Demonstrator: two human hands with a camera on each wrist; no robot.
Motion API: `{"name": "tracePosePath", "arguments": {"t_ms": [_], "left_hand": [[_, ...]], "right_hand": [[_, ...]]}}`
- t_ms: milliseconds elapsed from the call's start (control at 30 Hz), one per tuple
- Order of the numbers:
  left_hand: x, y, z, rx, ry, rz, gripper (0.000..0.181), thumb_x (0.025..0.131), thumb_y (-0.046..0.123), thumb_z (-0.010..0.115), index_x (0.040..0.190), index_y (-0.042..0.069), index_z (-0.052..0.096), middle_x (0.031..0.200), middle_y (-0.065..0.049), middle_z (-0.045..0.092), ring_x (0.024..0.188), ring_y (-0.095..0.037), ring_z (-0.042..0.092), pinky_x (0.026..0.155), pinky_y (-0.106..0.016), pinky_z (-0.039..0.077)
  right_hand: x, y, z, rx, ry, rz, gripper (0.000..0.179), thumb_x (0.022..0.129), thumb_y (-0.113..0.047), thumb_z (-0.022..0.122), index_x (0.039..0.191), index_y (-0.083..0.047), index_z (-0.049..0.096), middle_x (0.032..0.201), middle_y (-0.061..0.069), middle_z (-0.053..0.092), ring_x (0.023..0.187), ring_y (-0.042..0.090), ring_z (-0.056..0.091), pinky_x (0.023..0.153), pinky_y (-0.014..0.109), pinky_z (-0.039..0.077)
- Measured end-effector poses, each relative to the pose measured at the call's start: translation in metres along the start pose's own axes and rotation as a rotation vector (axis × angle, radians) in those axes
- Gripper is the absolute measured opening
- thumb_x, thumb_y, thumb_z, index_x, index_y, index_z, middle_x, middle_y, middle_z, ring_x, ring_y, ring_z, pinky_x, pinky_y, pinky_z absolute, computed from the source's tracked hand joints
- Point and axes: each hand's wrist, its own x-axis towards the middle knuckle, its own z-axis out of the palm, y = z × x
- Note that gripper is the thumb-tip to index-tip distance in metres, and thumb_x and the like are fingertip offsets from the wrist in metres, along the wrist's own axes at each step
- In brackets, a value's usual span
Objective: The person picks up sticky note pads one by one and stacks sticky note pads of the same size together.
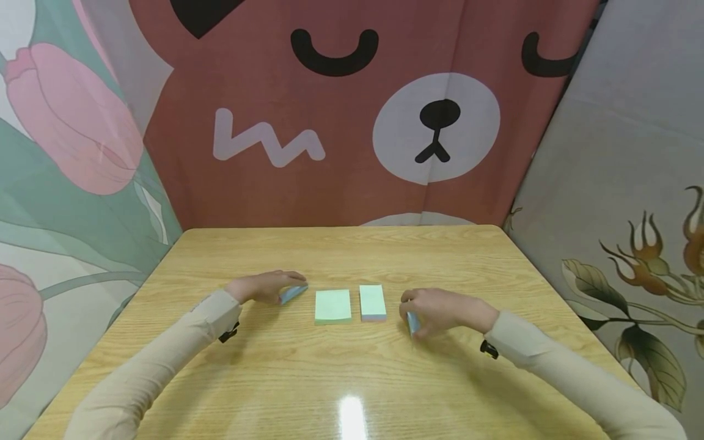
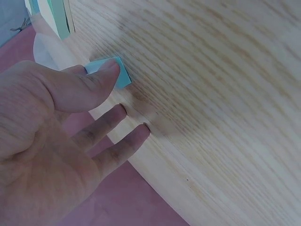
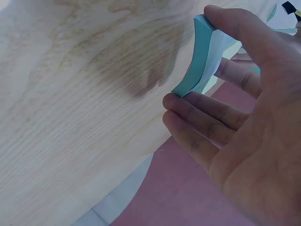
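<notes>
My left hand (image 1: 266, 286) pinches a small blue sticky note pad (image 1: 293, 294) left of the table's middle. In the left wrist view the thumb presses on that blue pad (image 2: 123, 79), while two other fingers extend free of it. On the other side, my right hand (image 1: 442, 310) grips another blue sticky note pad (image 1: 413, 324). The right wrist view has this pad (image 3: 201, 52) bowed between thumb and fingertips. Between the hands lie a square pale green sticky note pad (image 1: 332, 307) and, to its right, a narrower pale green-topped pad (image 1: 373, 300) with a purplish lower edge.
The wooden table (image 1: 308, 385) extends toward me, with a bright light reflection near its front. Behind it hangs a reddish curtain (image 1: 264, 195) with a bear's face. Patterned cloths flank both sides. Each wrist carries a small black device (image 1: 489, 349).
</notes>
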Motion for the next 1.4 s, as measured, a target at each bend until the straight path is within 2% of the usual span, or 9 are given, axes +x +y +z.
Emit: {"name": "tracePosePath", "arguments": {"t_ms": [200,367,667,967,1133,1400], "left_hand": [[0.0,-0.002,0.0,0.021,0.013,0.038,0.07,0.079,-0.022,0.059,0.146,-0.003,0.044,0.151,-0.025,0.036,0.135,-0.048,0.035,0.104,-0.059,0.036],[0.002,-0.005,0.001,0.006,-0.001,0.01,0.072,0.081,-0.022,0.06,0.147,0.0,0.043,0.153,-0.022,0.035,0.137,-0.046,0.034,0.106,-0.058,0.033],[0.002,-0.006,0.001,0.009,0.007,0.005,0.072,0.08,-0.021,0.063,0.147,0.0,0.044,0.152,-0.021,0.036,0.136,-0.046,0.035,0.105,-0.058,0.035],[0.003,-0.005,0.002,0.003,0.005,0.011,0.072,0.08,-0.021,0.063,0.147,0.0,0.045,0.152,-0.021,0.036,0.136,-0.045,0.035,0.106,-0.057,0.035],[0.003,-0.004,0.002,-0.005,0.001,-0.01,0.072,0.081,-0.021,0.062,0.147,0.001,0.044,0.153,-0.02,0.035,0.137,-0.045,0.034,0.107,-0.058,0.034],[0.004,-0.005,0.003,-0.007,0.002,-0.019,0.073,0.08,-0.022,0.06,0.148,0.001,0.043,0.153,-0.02,0.034,0.138,-0.044,0.033,0.106,-0.057,0.034]], "right_hand": [[0.007,0.008,0.002,0.023,-0.016,0.004,0.03,0.081,-0.031,0.082,0.102,-0.016,0.067,0.118,0.009,0.06,0.095,0.017,0.06,0.076,0.029,0.053],[0.014,0.014,0.002,0.039,-0.024,0.009,0.029,0.081,-0.028,0.081,0.103,-0.015,0.067,0.116,0.007,0.061,0.091,0.014,0.06,0.075,0.029,0.052],[0.021,0.022,0.0,0.059,-0.014,-0.011,0.03,0.08,-0.025,0.084,0.101,-0.011,0.067,0.112,0.006,0.061,0.089,0.014,0.059,0.075,0.03,0.052],[0.032,0.03,0.002,0.082,-0.039,0.029,0.03,0.082,-0.022,0.082,0.106,-0.011,0.068,0.112,0.004,0.061,0.088,0.013,0.059,0.077,0.031,0.052],[0.037,0.034,0.005,0.084,-0.05,0.056,0.032,0.081,-0.023,0.082,0.108,-0.013,0.068,0.113,0.003,0.061,0.089,0.014,0.059,0.078,0.032,0.051],[0.039,0.035,0.006,0.099,-0.041,0.051,0.036,0.081,-0.024,0.083,0.111,-0.012,0.069,0.114,0.005,0.061,0.092,0.016,0.06,0.081,0.034,0.051]]}}
